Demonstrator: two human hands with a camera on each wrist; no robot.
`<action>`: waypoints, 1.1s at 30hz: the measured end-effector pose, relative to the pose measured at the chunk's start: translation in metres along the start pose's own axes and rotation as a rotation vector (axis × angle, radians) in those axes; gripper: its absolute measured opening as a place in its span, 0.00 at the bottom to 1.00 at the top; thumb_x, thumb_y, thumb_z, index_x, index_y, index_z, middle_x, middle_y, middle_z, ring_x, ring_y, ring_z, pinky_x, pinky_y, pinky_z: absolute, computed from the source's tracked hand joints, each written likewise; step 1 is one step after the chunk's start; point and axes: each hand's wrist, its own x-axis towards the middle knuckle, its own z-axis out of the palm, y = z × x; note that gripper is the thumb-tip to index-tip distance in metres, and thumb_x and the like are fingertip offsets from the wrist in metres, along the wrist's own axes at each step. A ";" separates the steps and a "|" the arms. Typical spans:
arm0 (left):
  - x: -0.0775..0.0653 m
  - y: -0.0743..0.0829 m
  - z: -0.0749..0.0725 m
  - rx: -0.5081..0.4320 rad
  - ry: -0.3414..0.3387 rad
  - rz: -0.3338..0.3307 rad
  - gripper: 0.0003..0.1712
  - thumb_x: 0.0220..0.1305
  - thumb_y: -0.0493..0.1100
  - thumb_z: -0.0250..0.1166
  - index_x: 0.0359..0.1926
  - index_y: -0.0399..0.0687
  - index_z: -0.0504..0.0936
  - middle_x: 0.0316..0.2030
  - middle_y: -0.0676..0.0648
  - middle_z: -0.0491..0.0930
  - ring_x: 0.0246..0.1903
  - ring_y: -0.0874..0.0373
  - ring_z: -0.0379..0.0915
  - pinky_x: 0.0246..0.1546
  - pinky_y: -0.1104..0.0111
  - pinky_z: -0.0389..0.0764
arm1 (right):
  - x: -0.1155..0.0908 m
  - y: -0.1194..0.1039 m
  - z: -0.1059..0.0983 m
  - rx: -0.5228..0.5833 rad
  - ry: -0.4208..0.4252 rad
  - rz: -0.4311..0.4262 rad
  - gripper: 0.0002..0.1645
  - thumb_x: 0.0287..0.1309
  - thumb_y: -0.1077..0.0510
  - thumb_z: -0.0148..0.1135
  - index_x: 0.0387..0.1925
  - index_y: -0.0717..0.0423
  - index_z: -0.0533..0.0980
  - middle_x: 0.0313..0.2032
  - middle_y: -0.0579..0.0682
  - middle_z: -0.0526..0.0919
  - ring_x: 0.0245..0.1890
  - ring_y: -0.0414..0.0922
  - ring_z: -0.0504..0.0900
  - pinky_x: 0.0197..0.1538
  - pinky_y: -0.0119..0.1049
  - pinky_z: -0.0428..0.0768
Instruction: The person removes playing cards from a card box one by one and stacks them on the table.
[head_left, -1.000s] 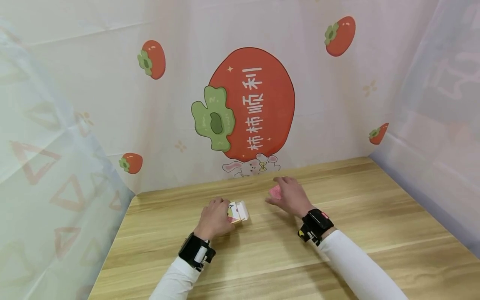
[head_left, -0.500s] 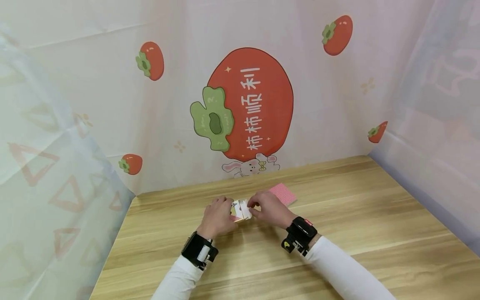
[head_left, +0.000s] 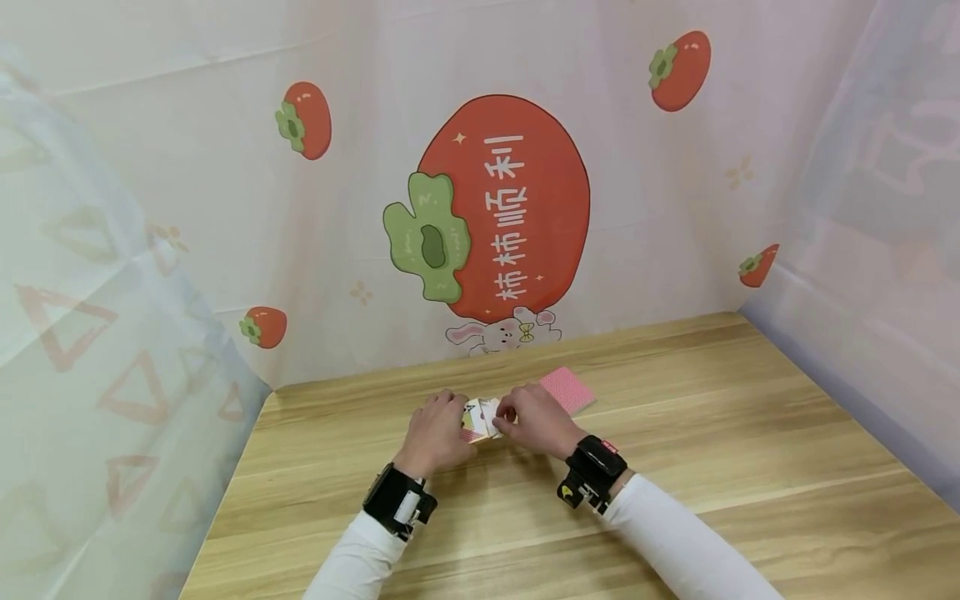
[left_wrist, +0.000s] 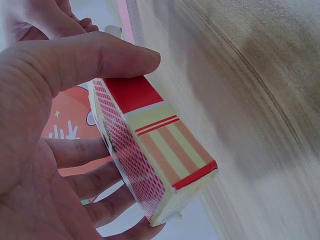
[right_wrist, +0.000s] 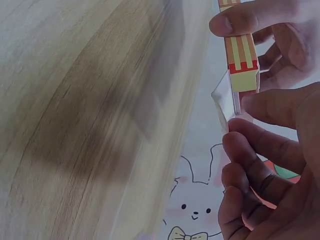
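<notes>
My left hand (head_left: 435,435) grips a playing-card box (head_left: 472,421), thumb on one narrow side and fingers across the opposite side. In the left wrist view the box (left_wrist: 150,135) shows a red checked face and a striped narrow side. Its end toward my right hand (head_left: 542,421) has a raised white flap (right_wrist: 225,100). There, the thumb and curled forefinger of my right hand pinch at the flap, close against the box end. A deck of playing cards (head_left: 568,390), red-patterned back up, lies on the table just behind my right hand, which hides its near corner.
The wood-grain table (head_left: 675,467) reaches back to a white cloth (head_left: 337,208) printed with persimmons and a rabbit. Cloth walls also stand at the left and right. A black wrist camera (head_left: 597,468) is strapped on each wrist.
My right hand has come left from over the deck of playing cards to the box's end flap, uncovering the deck. My left hand keeps hold of the box, nearly still.
</notes>
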 end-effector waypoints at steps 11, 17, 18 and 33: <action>-0.001 0.001 -0.001 0.010 0.000 0.020 0.34 0.42 0.44 0.77 0.54 0.38 0.81 0.48 0.40 0.78 0.48 0.42 0.75 0.42 0.46 0.78 | 0.005 -0.004 0.005 -0.029 0.013 0.035 0.11 0.60 0.48 0.72 0.25 0.47 0.87 0.23 0.37 0.84 0.24 0.33 0.74 0.30 0.31 0.72; -0.002 0.003 -0.003 0.008 -0.005 0.032 0.35 0.43 0.44 0.78 0.55 0.38 0.80 0.48 0.40 0.78 0.49 0.42 0.74 0.44 0.45 0.77 | 0.008 -0.002 0.009 0.030 0.030 0.072 0.11 0.56 0.50 0.76 0.22 0.47 0.86 0.21 0.37 0.83 0.23 0.33 0.75 0.31 0.32 0.72; -0.003 0.003 -0.003 0.009 -0.005 0.033 0.35 0.43 0.44 0.79 0.55 0.38 0.80 0.48 0.40 0.78 0.49 0.42 0.74 0.44 0.45 0.77 | 0.008 -0.002 0.009 0.044 0.027 0.081 0.11 0.55 0.50 0.76 0.21 0.47 0.85 0.20 0.36 0.83 0.22 0.33 0.74 0.31 0.32 0.72; -0.002 -0.002 0.002 0.009 -0.023 0.021 0.36 0.41 0.43 0.78 0.56 0.39 0.80 0.48 0.41 0.77 0.49 0.43 0.73 0.43 0.47 0.76 | 0.001 0.015 -0.003 0.412 -0.096 0.259 0.06 0.57 0.61 0.73 0.28 0.57 0.83 0.24 0.45 0.82 0.24 0.39 0.76 0.32 0.35 0.75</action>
